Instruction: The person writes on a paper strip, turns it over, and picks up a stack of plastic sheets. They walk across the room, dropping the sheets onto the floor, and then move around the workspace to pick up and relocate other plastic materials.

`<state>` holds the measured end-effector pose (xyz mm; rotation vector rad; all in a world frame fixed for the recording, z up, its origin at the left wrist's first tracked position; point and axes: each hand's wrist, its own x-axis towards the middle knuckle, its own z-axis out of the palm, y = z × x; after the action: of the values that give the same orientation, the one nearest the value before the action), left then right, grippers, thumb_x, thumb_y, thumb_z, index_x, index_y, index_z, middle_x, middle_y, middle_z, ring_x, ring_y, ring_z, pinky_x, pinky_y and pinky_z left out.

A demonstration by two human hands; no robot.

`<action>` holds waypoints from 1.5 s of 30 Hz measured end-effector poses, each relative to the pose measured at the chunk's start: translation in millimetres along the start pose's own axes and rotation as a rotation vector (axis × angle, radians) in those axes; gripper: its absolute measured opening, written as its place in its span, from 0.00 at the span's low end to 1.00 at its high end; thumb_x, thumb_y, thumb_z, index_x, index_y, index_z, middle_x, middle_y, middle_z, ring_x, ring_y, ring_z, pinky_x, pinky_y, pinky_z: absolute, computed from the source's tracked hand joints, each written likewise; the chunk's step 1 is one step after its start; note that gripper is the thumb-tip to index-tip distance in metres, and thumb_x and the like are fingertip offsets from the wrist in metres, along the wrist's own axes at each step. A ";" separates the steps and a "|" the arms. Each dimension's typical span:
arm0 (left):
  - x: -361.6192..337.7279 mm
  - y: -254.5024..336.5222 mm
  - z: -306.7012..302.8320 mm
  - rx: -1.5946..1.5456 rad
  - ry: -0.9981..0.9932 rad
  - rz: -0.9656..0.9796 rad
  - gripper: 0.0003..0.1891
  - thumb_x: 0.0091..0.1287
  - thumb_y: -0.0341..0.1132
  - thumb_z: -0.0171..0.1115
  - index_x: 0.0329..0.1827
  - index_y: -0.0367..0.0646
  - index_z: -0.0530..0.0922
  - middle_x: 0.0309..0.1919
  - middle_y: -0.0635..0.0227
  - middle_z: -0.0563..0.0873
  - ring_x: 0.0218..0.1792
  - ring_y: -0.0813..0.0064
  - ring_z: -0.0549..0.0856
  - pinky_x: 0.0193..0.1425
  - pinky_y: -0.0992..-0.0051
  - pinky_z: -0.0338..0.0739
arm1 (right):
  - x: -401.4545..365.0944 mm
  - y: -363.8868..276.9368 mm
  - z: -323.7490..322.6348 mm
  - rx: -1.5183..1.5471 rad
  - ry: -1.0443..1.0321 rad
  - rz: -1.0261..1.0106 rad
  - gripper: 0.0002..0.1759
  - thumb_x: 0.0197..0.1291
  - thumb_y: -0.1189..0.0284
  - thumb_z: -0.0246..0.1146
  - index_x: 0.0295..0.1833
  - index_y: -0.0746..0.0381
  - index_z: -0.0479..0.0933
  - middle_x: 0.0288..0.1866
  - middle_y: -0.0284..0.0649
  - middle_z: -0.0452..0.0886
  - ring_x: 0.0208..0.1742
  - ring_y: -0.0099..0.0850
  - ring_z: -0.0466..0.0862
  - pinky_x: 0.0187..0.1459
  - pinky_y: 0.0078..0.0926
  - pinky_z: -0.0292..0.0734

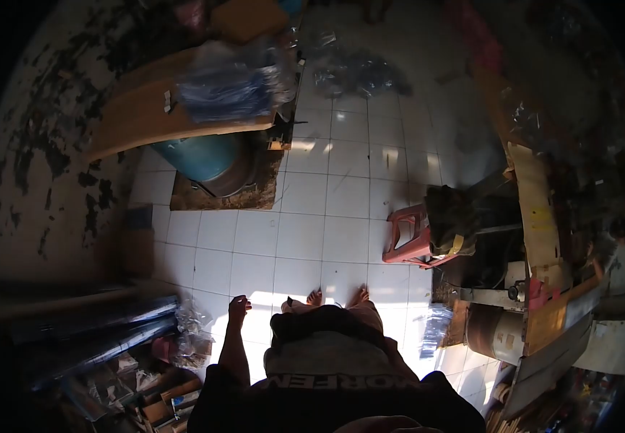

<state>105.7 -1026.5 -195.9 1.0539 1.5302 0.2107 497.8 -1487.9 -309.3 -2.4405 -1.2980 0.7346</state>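
My left hand [239, 306] hangs at my side above the white tiled floor [300, 234]. Its fingers are loosely bent and apart, with nothing visible in them. Nearest to it, on the left, lies crumpled clear plastic [194, 328] beside long, shiny plastic-wrapped rolls [128, 325]. My right hand does not show; my body hides that side. Both my bare feet [315, 297] stand on the sunlit tiles.
A wooden table [135, 115] at upper left bears a plastic-wrapped bundle [226, 94]; a blue-green drum [200, 157] is below it. At right are a red plastic stool [408, 238], a cluttered workbench [536, 209] and, behind it, another person [621, 231].
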 end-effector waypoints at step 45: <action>276.9 536.4 52.2 -0.493 0.472 0.327 0.30 0.68 0.54 0.44 0.68 0.48 0.59 0.67 0.59 0.64 0.70 0.58 0.58 0.71 0.51 0.51 | 243.5 -68.3 -55.2 0.309 -0.035 0.877 0.11 0.57 0.63 0.55 0.41 0.49 0.81 0.44 0.39 0.83 0.46 0.38 0.82 0.48 0.36 0.75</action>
<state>445.7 -546.3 -51.2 0.8787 1.5863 1.0713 595.2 -1248.1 -305.5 -2.6631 -0.0253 1.0652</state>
